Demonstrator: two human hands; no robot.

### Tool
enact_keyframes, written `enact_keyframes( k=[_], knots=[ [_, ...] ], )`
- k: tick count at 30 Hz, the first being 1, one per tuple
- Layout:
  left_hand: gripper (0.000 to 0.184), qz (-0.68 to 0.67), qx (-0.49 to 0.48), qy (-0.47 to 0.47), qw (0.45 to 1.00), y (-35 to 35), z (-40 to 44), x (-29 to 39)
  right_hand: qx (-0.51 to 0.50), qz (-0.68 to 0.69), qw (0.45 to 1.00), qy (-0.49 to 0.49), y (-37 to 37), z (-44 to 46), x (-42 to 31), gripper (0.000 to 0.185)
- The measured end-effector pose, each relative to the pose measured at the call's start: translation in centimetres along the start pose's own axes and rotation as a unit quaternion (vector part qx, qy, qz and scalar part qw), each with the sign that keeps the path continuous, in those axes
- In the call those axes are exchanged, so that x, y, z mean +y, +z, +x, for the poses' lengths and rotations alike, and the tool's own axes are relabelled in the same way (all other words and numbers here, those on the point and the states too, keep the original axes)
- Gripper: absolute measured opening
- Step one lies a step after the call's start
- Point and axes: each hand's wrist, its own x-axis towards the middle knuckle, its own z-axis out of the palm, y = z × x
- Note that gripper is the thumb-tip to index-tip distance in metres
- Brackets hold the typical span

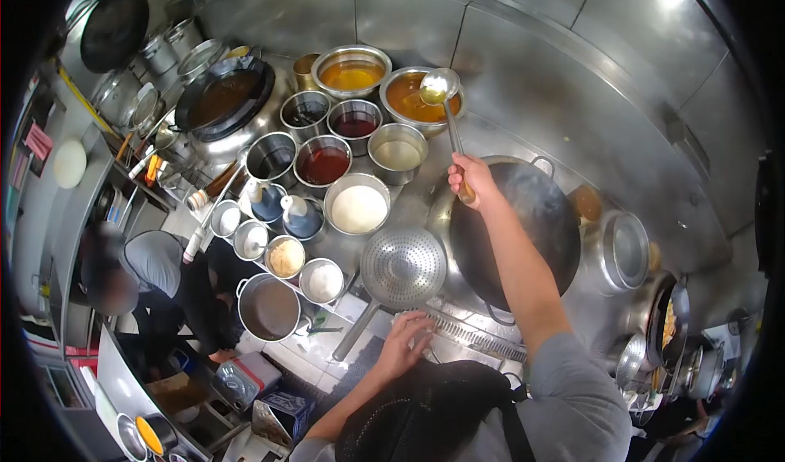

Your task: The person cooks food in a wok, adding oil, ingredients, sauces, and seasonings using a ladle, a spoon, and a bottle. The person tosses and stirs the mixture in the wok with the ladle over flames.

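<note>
My right hand [472,179] is wrapped round the wooden end of a long metal ladle [452,127]. The ladle's bowl, with some yellowish liquid in it, hangs over the metal bowl of orange oil [402,94] at the back. Below my right forearm sits a dark wok [523,192] on the burner, with a haze of steam or smoke above it. My left hand [406,344] holds nothing, its fingers loosely bent and apart, near the stove's front edge. Just beyond it lies a perforated strainer [403,267], its handle pointing towards the front left.
Several metal pots of sauces and seasonings stand left of the wok, including one of white powder or paste [357,208] and one of red sauce [323,163]. A second wok [225,102] stands further left. Another person [155,266] bends low beyond the counter.
</note>
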Motion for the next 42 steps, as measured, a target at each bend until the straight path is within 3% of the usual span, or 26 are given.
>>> enact_keyframes(
  k=[5,12,16,19,25,27,33,35,37,39,40,41,42],
  knots=[
    [0.036,0.002,0.004,0.034,0.999,0.0,1.2,1.6,-0.043,0.136,0.99,0.017,-1.6,-1.8,-0.9,0.014],
    [0.035,0.033,-0.001,0.034,0.999,3.3,-0.3,3.0,-0.034,0.053,0.998,-0.029,-5.3,-4.5,0.8,0.011],
    [0.033,0.063,0.002,0.04,0.997,6.7,-1.6,4.4,-0.044,0.106,0.993,-0.022,-9.0,-8.0,1.0,0.011],
    [0.031,0.075,0.01,0.049,0.996,10.1,-2.2,5.3,-0.076,0.149,0.986,-0.013,-13.0,-13.5,0.9,0.014],
    [0.033,0.148,0.019,0.074,0.986,18.9,-1.6,6.8,-0.046,0.112,0.992,0.027,-23.4,-28.2,2.2,0.018],
    [0.035,0.172,0.017,0.127,0.977,21.1,-0.9,7.8,-0.003,-0.027,0.999,0.029,-26.9,-31.4,3.6,0.021],
    [0.036,0.16,0.018,0.145,0.976,24.2,-3.2,9.5,0.074,-0.279,0.957,-0.013,-35.6,-38.6,8.5,0.027],
    [0.036,0.142,0.014,0.119,0.983,23.4,-4.8,8.8,0.135,-0.457,0.878,-0.042,-36.5,-41.8,9.9,0.035],
    [0.036,0.173,0.032,0.117,0.977,22.1,-6.2,7.3,0.128,-0.579,0.792,-0.148,-36.8,-45.7,11.7,0.043],
    [0.037,0.179,0.042,0.112,0.977,20.9,-6.9,6.4,0.119,-0.462,0.878,0.031,-32.6,-49.4,10.3,0.045],
    [0.039,0.186,0.042,0.102,0.976,20.4,-7.1,6.2,0.1,-0.318,0.938,0.097,-29.7,-50.5,8.8,0.041],
    [0.039,0.18,0.055,0.099,0.977,20.4,-6.8,5.7,0.096,-0.33,0.934,0.097,-30.4,-49.5,8.9,0.041],
    [0.046,0.191,0.032,0.124,0.973,20.6,-5.6,5.7,0.054,-0.111,0.981,0.149,-32.3,-47.4,9.3,0.038]
  ],
)
